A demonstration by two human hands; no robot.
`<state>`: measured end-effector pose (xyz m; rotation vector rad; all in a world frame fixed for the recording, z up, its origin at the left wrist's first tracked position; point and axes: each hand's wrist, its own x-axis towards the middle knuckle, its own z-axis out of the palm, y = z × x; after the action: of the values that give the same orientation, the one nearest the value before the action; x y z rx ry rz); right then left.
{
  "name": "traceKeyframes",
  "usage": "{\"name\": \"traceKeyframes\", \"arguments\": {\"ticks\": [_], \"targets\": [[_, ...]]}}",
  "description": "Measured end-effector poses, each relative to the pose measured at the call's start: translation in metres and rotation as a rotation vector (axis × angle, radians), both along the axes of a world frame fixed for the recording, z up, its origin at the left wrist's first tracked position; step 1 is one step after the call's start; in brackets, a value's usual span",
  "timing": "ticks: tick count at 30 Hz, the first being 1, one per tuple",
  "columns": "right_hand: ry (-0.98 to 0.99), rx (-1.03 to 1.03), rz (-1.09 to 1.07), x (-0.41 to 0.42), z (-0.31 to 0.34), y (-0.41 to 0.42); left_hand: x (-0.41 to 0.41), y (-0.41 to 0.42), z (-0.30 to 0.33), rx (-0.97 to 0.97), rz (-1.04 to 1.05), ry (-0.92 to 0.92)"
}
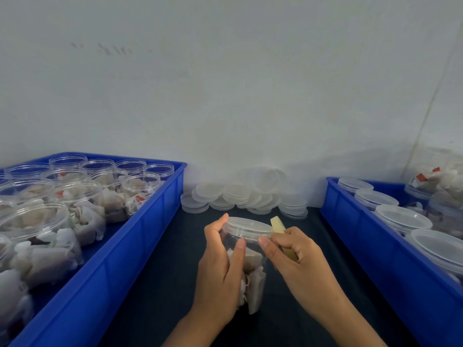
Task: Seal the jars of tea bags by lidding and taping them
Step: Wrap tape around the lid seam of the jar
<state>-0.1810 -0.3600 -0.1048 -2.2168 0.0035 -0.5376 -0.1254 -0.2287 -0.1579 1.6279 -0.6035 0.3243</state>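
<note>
My left hand (220, 269) is wrapped round the clear jar (246, 269), thumb up near the lid (246, 227), fingers curled behind; the jar stands on the dark bench (162, 271) directly between my two hands. My right hand (298, 256) is closed on a yellowish tape roll (278, 225), its thumb tip touching the lid's rim. I judge the jar light and thin-walled, with soft tea bags (253, 276) inside, so it would flex if squeezed hard and its smooth plastic may slip; the stiffer band just under the lid is the safest hold. Open jars fill the blue crate (140, 236) left of my left hand; spare lids (240, 194) lie beyond both hands.
</note>
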Motion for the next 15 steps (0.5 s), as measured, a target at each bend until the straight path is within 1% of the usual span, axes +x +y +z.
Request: {"name": "traceKeyframes", "arguments": {"ticks": [8,12,15], "targets": [[-0.022,0.069,0.027,-0.0006,-0.0008,0.0003,-0.0008,-0.0011,0.0002,0.025,0.072,-0.028],[-0.026,0.116,0.034,0.0032,-0.0050,-0.0032,0.0017,-0.0005,0.0012,-0.004,0.077,-0.029],[-0.002,0.085,0.011,0.0047,-0.0078,-0.0067,0.0016,-0.0010,0.0009,-0.043,0.054,-0.018]]}}
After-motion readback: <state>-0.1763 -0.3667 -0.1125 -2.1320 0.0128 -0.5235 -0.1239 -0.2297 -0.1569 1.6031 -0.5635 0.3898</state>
